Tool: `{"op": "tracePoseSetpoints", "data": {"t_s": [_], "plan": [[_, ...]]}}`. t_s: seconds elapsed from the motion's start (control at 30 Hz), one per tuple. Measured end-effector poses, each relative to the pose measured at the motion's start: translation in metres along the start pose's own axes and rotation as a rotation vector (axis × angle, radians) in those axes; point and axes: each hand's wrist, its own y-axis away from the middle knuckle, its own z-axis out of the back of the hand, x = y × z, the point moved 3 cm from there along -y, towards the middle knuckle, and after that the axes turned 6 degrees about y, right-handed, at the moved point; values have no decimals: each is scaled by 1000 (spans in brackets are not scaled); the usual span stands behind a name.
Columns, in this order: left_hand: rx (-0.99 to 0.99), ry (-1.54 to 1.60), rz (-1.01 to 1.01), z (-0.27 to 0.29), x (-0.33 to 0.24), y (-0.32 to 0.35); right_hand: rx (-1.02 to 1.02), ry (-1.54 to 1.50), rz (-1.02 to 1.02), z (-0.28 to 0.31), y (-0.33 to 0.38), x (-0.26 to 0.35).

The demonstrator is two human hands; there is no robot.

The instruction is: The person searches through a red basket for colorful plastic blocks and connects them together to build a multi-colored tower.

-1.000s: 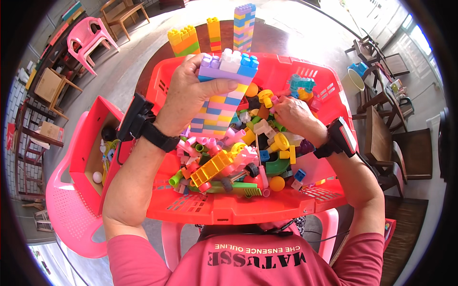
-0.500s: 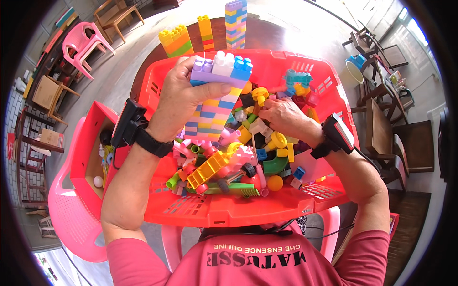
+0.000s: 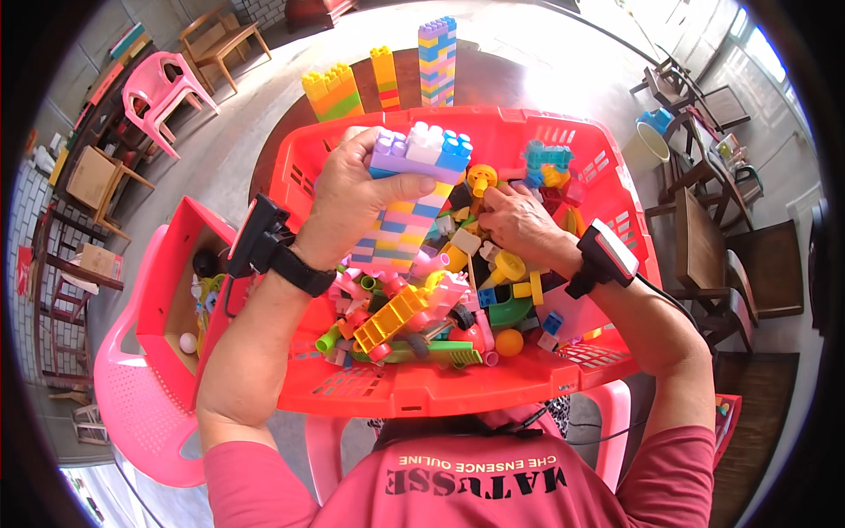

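Since a second ago your left hand (image 3: 352, 207) has kept its fingers clamped on the tall pastel block tower (image 3: 400, 220), lifting it slightly while it stands in the red basket (image 3: 422, 396), so the stack reads as unfinished. Your right hand (image 3: 524, 224) has slid leftward into the loose blocks (image 3: 414, 308) filling that basket, its fingers curled among them, and you cannot tell whether they grip a piece. Three finished towers (image 3: 387, 75) stand on the surface beyond.

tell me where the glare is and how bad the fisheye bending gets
Head view: strong sunlight washes out the floor beyond the red basket; straight edges bow toward the dark round rim; the left hand and its block tower are sharp and evenly lit.
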Motion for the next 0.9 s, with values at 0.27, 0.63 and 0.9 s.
{"op": "tracePoseSetpoints", "data": {"t_s": [0.27, 0.63, 0.9], "plan": [[4, -8, -36, 0, -2, 0, 45, -590, -318, 68, -16, -31], [50, -77, -42, -5, 6, 1, -114, -1102, -382, 114, -9, -27], [109, -148, -44, -7, 10, 2, -40, -1067, -390, 105, -9, -32]]}}
